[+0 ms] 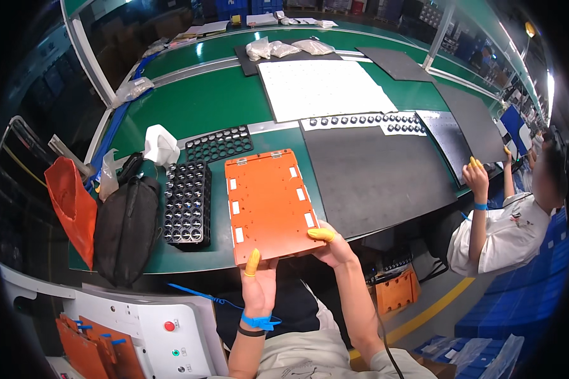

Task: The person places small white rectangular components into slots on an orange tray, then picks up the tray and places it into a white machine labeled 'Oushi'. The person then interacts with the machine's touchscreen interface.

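Observation:
An orange flat panel (272, 208) with white rectangular pads along both long sides and metal hinge-like pieces at its far end is held at its near edge. My left hand (259, 289) grips the near left corner, its yellow-covered thumb on top and the fingers hidden underneath. At the near right corner my right hand (335, 246) is closed on the same panel, a yellow cover on its thumb too. Left of the panel stands a black tray (188, 230) with rows of round cells. Behind it lies a flatter black grid tray (220, 144).
A black mat (379, 183) covers the bench to the right, with white strips of round black parts (348, 120) behind it. A white sheet (322, 88) lies further back. A black bag (128, 230) sits at left. A co-worker (506, 234) handles a dark board (468, 120).

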Motion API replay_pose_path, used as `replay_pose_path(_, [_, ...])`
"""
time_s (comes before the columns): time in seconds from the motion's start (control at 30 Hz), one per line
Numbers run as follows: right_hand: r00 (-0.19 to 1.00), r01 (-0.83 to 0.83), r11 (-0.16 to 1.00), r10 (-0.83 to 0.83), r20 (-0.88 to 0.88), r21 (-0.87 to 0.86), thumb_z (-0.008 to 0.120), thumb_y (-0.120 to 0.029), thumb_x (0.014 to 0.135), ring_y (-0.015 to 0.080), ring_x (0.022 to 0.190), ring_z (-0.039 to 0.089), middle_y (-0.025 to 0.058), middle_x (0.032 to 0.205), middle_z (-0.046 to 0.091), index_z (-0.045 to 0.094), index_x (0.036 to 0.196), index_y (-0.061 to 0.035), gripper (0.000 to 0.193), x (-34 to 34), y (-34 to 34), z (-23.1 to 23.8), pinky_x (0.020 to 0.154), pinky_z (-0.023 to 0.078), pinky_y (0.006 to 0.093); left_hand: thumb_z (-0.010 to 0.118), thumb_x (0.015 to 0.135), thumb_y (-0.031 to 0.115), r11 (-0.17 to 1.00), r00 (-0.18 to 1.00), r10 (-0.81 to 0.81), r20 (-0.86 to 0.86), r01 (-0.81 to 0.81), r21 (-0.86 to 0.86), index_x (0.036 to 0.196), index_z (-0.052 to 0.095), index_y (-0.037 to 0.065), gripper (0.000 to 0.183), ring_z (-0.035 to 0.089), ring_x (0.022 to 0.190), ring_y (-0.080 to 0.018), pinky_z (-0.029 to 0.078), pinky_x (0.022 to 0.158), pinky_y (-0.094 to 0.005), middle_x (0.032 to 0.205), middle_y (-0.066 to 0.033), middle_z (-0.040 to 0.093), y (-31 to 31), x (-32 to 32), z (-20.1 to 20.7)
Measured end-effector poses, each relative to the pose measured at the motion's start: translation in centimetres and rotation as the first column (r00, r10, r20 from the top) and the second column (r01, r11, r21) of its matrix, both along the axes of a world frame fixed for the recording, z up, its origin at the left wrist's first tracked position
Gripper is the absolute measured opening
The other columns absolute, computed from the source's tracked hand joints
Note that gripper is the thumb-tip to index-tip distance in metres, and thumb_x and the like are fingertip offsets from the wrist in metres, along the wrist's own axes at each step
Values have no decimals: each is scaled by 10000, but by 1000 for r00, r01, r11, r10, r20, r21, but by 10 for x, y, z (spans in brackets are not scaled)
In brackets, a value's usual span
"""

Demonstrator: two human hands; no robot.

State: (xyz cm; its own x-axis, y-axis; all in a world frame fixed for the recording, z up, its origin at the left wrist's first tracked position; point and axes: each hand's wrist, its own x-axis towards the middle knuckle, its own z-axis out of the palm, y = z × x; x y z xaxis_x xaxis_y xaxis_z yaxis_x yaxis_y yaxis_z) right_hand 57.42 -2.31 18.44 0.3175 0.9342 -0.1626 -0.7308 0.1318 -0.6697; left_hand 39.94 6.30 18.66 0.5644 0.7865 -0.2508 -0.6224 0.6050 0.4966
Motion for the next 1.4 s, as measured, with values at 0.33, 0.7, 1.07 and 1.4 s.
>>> replay_pose_path(0.33, [999, 28, 999, -27, 21, -43, 589, -301, 1017, 163, 1108, 625, 106, 1266, 611, 497, 1346, -2, 454, 0, 1, -16, 937, 520, 356, 637, 884, 101, 996, 999, 14, 44, -10, -85, 1372, 513, 69, 505, 526, 1258, -251, 419, 1085, -423, 1356, -96, 558, 6, 26, 2])
replay_pose_path(0.7, [944, -13, 993, -26, 329, 117, 628, -228, 936, 174, 1155, 601, 103, 1263, 634, 572, 1324, 19, 463, -15, -5, 11, 1011, 477, 363, 654, 865, 172, 993, 999, 38, 6, -39, 108, 1319, 574, 68, 472, 612, 1180, -262, 493, 1023, -402, 1275, -107, 637, -9, 9, 33])
replay_pose_path(1.07, [783, -271, 922, 44, 621, 277, 745, -233, 898, 139, 1035, 553, 77, 1226, 616, 492, 1371, -3, 584, -117, -45, 97, 899, 481, 305, 586, 868, 398, 901, 957, 283, -66, -241, 361, 1406, 491, 40, 653, 571, 1233, -329, 464, 1043, -494, 1365, -155, 569, -25, -119, 78])
replay_pose_path(1.4, [695, -644, 746, 479, 536, 168, 584, -247, 1027, 233, 1316, 527, 180, 1462, 511, 392, 1486, 51, 580, -173, -48, -18, 1130, 391, 346, 526, 930, 477, 665, 734, 660, -157, -475, 576, 1345, 524, 35, 606, 578, 1180, -355, 507, 968, -495, 1323, -183, 576, -61, -179, 72])
